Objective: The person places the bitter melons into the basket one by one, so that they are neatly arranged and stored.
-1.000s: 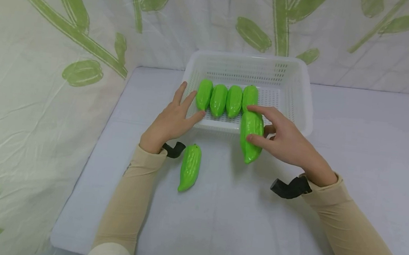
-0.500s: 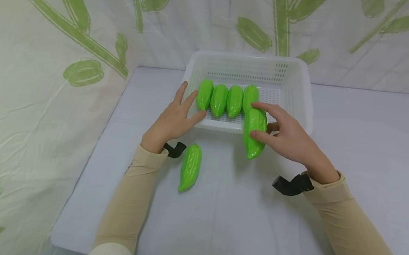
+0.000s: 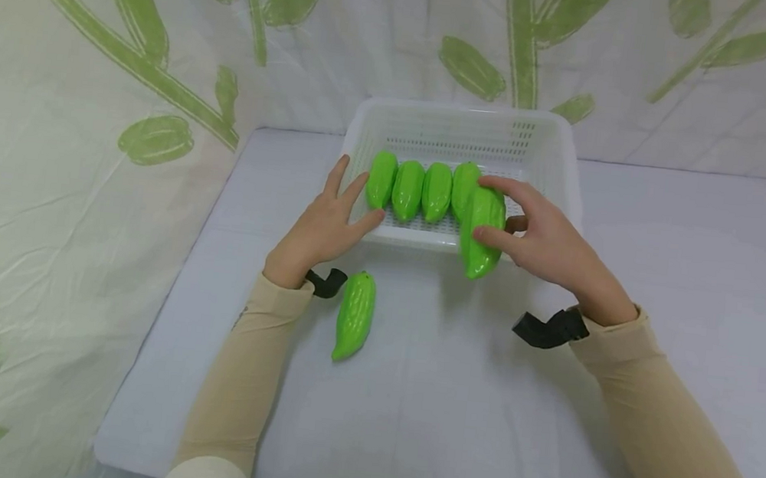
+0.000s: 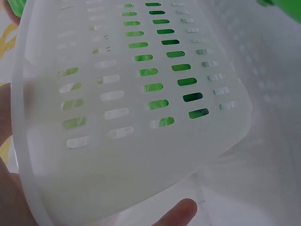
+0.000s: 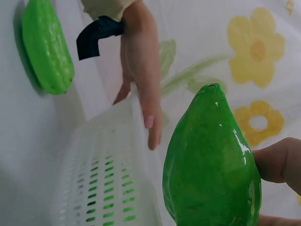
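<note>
My right hand pinches a shiny green plastic bitter melon between thumb and fingers, tilted over the front rim of a white slotted basket. This melon fills the lower right of the right wrist view. Its upper end overlaps the rightmost melon of a row of several inside the basket. At the front left corner, my left hand holds the rim, fingers reaching inside and at least one finger outside the wall. Another bitter melon lies on the table near my left wrist.
The basket stands at the back of a white-covered table, against a hanging sheet printed with leaves and flowers. Inside, bare slotted floor lies right of the row. Black camera mounts jut from both wrists.
My right hand has moved up and slightly right with the bitter melon, bringing it farther over the basket's front rim. My left hand and the melon on the table stay in place.
</note>
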`<state>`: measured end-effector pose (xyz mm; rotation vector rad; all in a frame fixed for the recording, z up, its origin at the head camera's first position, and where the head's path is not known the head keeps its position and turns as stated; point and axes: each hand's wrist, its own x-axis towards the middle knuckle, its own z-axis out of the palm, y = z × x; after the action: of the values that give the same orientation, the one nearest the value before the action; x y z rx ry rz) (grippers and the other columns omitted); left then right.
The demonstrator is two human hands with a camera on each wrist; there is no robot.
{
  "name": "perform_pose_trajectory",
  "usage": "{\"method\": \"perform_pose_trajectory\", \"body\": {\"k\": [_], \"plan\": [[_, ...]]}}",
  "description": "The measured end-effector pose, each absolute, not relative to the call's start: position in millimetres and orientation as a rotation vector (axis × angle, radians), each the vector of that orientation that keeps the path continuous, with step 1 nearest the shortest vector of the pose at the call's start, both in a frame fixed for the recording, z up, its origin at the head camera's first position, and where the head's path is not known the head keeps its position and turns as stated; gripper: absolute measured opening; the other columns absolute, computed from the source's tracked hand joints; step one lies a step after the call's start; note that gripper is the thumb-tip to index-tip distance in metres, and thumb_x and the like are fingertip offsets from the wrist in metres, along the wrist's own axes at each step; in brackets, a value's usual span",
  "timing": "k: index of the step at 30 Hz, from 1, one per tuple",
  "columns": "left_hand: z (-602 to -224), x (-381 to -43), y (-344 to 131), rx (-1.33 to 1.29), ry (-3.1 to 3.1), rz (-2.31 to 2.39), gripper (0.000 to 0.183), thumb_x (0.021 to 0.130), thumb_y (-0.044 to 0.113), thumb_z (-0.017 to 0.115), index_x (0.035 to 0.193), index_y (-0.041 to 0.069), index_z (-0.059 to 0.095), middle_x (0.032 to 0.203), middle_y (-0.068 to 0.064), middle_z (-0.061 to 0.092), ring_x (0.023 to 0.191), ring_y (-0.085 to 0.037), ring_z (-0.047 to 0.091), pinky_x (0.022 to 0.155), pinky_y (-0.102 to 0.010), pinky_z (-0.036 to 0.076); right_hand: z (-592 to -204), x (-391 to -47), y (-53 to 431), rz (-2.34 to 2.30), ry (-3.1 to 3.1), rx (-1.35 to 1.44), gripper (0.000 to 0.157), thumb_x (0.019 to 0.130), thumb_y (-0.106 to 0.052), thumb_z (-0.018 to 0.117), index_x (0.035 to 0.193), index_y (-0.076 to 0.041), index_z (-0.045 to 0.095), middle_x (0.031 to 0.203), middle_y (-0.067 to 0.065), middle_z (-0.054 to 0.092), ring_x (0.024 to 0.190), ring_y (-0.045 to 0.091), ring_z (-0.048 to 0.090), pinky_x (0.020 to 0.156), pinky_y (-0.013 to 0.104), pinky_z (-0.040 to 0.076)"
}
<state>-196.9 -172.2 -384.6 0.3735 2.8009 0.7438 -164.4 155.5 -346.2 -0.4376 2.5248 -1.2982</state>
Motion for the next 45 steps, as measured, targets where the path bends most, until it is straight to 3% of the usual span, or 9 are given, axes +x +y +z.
{"method": "perform_pose_trajectory", "body": {"k": [3, 9, 14, 24, 31, 35, 38, 45], "plan": [[-385.4, -197.3, -173.0, 0.377, 2.802, 0.75, 0.082, 0.106, 0.06, 0.044, 0.169, 0.017, 0.015, 0.175, -0.001, -0.019, 0.148, -0.051, 0.036, 0.119, -0.062, 0.034, -343.9, -170.4, 156.8, -1.275, 2.518, -0.428, 0.072, 0.1, -0.034, 0.071, 0.161, -0.026, 0.035, 0.162, 0.004, 0.037, 0.108, 0.031, 0.071, 0.069, 0.038, 0.055], [-388.1, -198.0, -174.3, 0.381, 2.807, 0.754, 0.082, 0.106, 0.061, 0.044, 0.169, 0.017, 0.015, 0.175, -0.001, -0.019, 0.148, -0.05, 0.037, 0.119, -0.062, 0.034, -340.0, -184.4, 157.8, -1.217, 2.517, -0.416, 0.072, 0.1, -0.038, 0.07, 0.162, -0.027, 0.035, 0.152, 0.004, 0.046, 0.086, 0.023, 0.068, 0.064, 0.035, 0.05], [-387.3, -196.6, -174.2, 0.384, 2.802, 0.763, 0.083, 0.105, 0.06, 0.045, 0.169, 0.016, 0.016, 0.175, -0.001, -0.019, 0.149, -0.05, 0.036, 0.12, -0.062, 0.033, -337.9, -195.1, 158.6, -1.167, 2.532, -0.441, 0.072, 0.1, -0.04, 0.069, 0.162, -0.028, 0.035, 0.156, 0.003, 0.042, 0.078, 0.023, 0.065, 0.062, 0.036, 0.049], [-383.7, -194.4, -173.4, 0.377, 2.788, 0.773, 0.082, 0.105, 0.059, 0.045, 0.169, 0.017, 0.015, 0.175, 0.0, -0.019, 0.15, -0.051, 0.034, 0.12, -0.063, 0.033, -333.7, -212.5, 168.2, -1.034, 2.577, -0.391, 0.079, 0.099, -0.053, 0.065, 0.165, -0.028, 0.029, 0.167, 0.005, 0.032, 0.091, 0.029, 0.065, 0.071, 0.037, 0.051], [-384.7, -195.3, -173.3, 0.39, 2.797, 0.77, 0.083, 0.105, 0.059, 0.045, 0.169, 0.016, 0.016, 0.175, -0.002, -0.018, 0.146, -0.051, 0.039, 0.118, -0.062, 0.035, -333.0, -228.9, 174.8, -0.932, 2.619, -0.382, 0.08, 0.1, -0.051, 0.064, 0.166, -0.022, 0.028, 0.168, 0.011, 0.031, 0.087, 0.033, 0.065, 0.072, 0.04, 0.053], [-384.9, -195.5, -173.7, 0.397, 2.8, 0.768, 0.083, 0.105, 0.059, 0.046, 0.169, 0.015, 0.016, 0.175, -0.003, -0.018, 0.146, -0.051, 0.039, 0.119, -0.062, 0.035, -331.9, -238.9, 175.3, -0.863, 2.633, -0.371, 0.08, 0.101, -0.05, 0.061, 0.166, -0.02, 0.027, 0.17, 0.014, 0.027, 0.107, 0.038, 0.064, 0.079, 0.044, 0.057], [-384.8, -195.8, -174.0, 0.403, 2.8, 0.771, 0.083, 0.105, 0.059, 0.046, 0.169, 0.015, 0.016, 0.175, -0.003, -0.018, 0.147, -0.051, 0.039, 0.119, -0.062, 0.035, -331.6, -246.0, 174.3, -0.803, 2.64, -0.352, 0.08, 0.101, -0.05, 0.061, 0.166, -0.019, 0.027, 0.17, 0.016, 0.027, 0.112, 0.038, 0.062, 0.08, 0.045, 0.057], [-386.3, -196.4, -174.8, 0.407, 2.803, 0.77, 0.083, 0.106, 0.059, 0.046, 0.169, 0.015, 0.015, 0.175, -0.003, -0.019, 0.145, -0.051, 0.041, 0.118, -0.062, 0.035, -333.6, -260.9, 170.4, -0.7, 2.623, -0.35, 0.08, 0.101, -0.046, 0.064, 0.166, -0.016, 0.028, 0.157, 0.02, 0.044, 0.095, 0.033, 0.069, 0.071, 0.037, 0.055]]}}
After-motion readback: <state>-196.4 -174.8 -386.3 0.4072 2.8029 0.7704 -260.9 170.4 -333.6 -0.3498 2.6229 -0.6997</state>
